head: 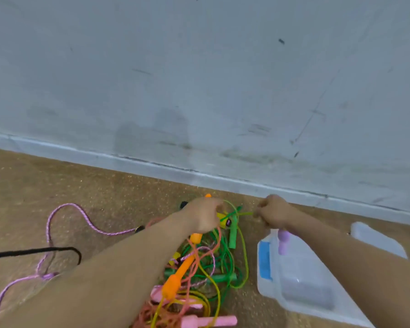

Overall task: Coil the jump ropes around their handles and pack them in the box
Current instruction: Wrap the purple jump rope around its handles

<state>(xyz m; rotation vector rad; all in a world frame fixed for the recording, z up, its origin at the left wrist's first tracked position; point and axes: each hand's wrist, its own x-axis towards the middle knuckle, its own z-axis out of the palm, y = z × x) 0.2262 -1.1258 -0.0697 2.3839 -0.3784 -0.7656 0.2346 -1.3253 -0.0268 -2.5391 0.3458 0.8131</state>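
The fingers [260, 213] of the right hand [273, 213] are curled tight and pinch a yellow-green cord [245, 213], drawing it taut toward the left hand [205, 217]. That hand is wrapped round a yellow handle [221, 217] and lifts it above the floor. To me that looks like the tension you need to lay turns neatly on a handle. Whether the fist holds one handle or the pair, and how many turns are on, I can't tell, since the palm covers most of it. Under both hands lies the pile of ropes [199, 263], green, orange, pink and yellow all knotted together. The clear box [294, 268] sits open just to its right, handy for dropping a finished coil in, with its lid [374, 237] beyond, near the wall. A lilac handle [283, 241] shows below the right hand. It may hang from that grip or lie in the box; I can't say. A pink braided rope [66, 205] and a black rope [33, 251] trail off left, cut by the frame.
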